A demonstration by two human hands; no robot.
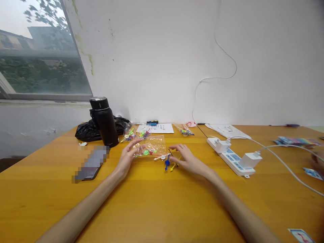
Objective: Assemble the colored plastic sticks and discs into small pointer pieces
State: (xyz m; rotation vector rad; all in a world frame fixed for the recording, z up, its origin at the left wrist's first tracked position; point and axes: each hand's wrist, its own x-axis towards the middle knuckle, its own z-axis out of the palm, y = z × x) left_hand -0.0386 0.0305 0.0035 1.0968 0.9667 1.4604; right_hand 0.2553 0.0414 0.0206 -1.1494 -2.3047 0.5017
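My left hand [127,157] has its fingers and thumb on the left edge of a clear plastic bag [158,142]. A green plastic arrow spinner [146,153] and some red bits show in or under the bag. My right hand [186,158] is beside the bag with its fingers apart, over a few loose arrow spinners. Closest to it are a blue arrow spinner [167,163] and a yellow arrow spinner [172,167], the yellow one partly hidden by the hand. A white arrow spinner [162,157] lies at the bag's lower right corner, near a thin black stick [171,153].
A black flask [104,123] and a phone [95,163] are on the left. Filled bags [185,130], a paper sheet [162,128] and a screwdriver [152,122] lie behind. To the right are a power strip [234,160] with white cables and another person's hand [318,158].
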